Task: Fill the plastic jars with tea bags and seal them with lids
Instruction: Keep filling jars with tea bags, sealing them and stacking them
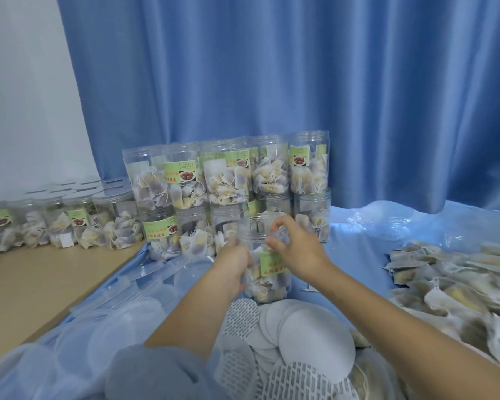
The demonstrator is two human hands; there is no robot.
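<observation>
now the left hand (pixel 233 262) wraps the clear jar (pixel 267 256) at its side, just in front of the stacked jars (pixel 228 180); the right hand (pixel 293 249) pinches something small at its open mouth. light, slick, thin-walled plastic, probably: hold mid-body, gently.

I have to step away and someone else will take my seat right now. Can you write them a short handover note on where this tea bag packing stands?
Left hand: grips the side of the open jar, steadying it.
Right hand: fingers curled at the jar's mouth; whether its grip holds a tea bag is too blurred to tell.
The jar: upright on the blue sheet, partly filled, no lid.
Supplies: loose tea bags piled on the right, clear lids on the left, white round discs in front.
Done: stacked filled jars behind, a lidded row on the left.
Left: top up this jar, then lid it.
</observation>
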